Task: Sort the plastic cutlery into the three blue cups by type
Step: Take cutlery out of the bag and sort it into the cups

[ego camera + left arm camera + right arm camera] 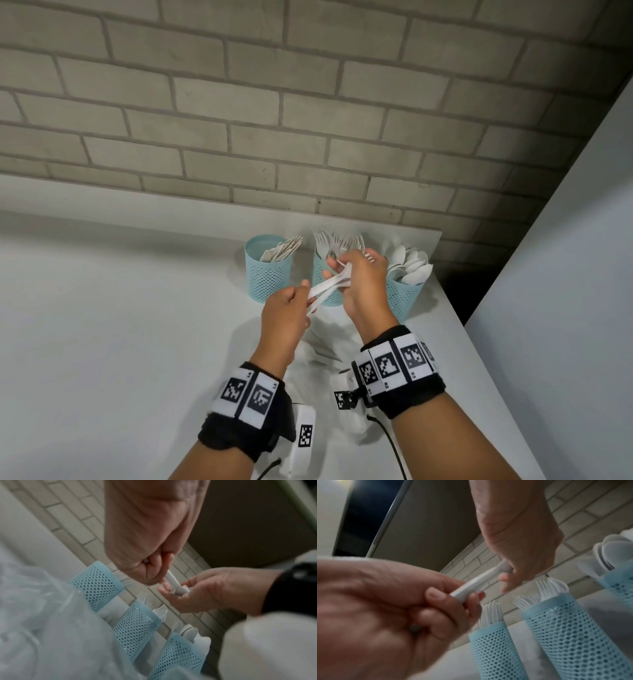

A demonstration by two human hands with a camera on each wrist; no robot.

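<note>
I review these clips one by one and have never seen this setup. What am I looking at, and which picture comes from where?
No machine: a person's two bare hands, with marker-patterned wristbands. One picture is from a head camera; the other two are from wrist cameras looking along the fingers. On the white counter stand three pale blue mesh plastic cups: left cup with knives, middle cup with forks, right cup with spoons. The left hand and right hand together grip a bunch of white plastic cutlery.

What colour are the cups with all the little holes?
Light blue. The three cups show it best in the right wrist view.
</note>
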